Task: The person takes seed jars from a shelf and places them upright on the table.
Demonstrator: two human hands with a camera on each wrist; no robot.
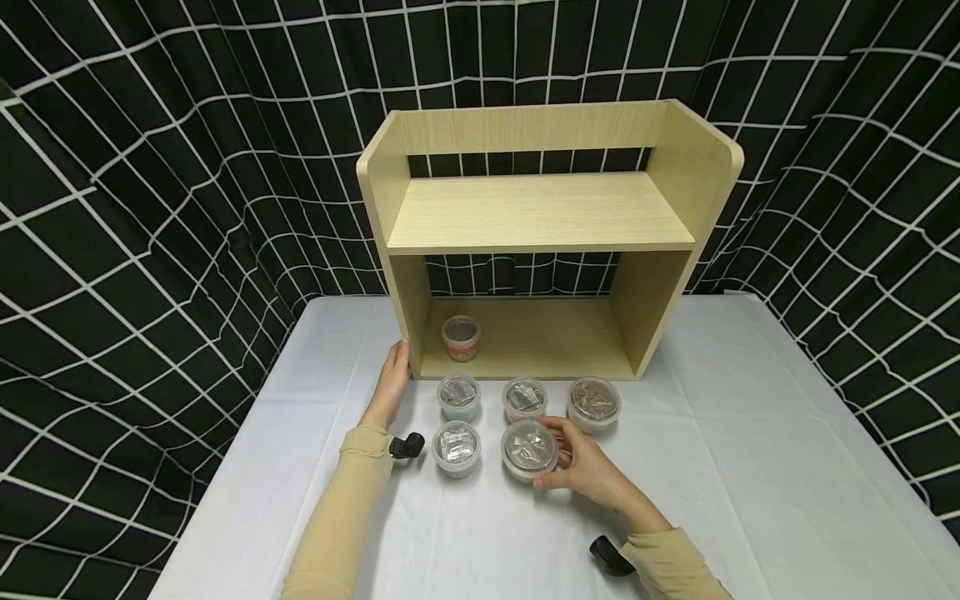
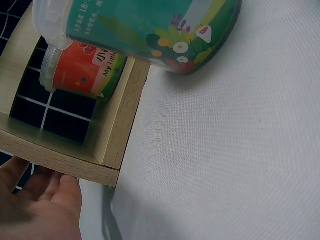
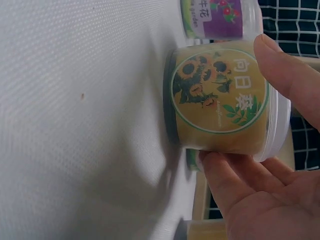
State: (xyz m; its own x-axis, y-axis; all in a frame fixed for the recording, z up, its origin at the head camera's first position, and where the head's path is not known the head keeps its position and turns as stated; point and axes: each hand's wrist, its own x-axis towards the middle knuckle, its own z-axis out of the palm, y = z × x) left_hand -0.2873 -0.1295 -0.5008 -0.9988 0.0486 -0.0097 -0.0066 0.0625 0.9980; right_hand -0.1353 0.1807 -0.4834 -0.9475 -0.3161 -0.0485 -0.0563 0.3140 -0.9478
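Note:
My right hand grips a round lidded plastic tub, thumb on one side and fingers on the other. In the right wrist view that tub has a yellow label with sunflowers, and its base is close over the white cloth. My left hand touches the outer side of the wooden shelf unit near its lower front corner, fingers behind the panel edge in the left wrist view. A tub with a red label stands inside the lower compartment at the left.
Several more clear-lidded tubs stand before the shelf: one front left, then back left, back middle and back right. A white cloth covers the table. Black curtain with white grid lines surrounds it.

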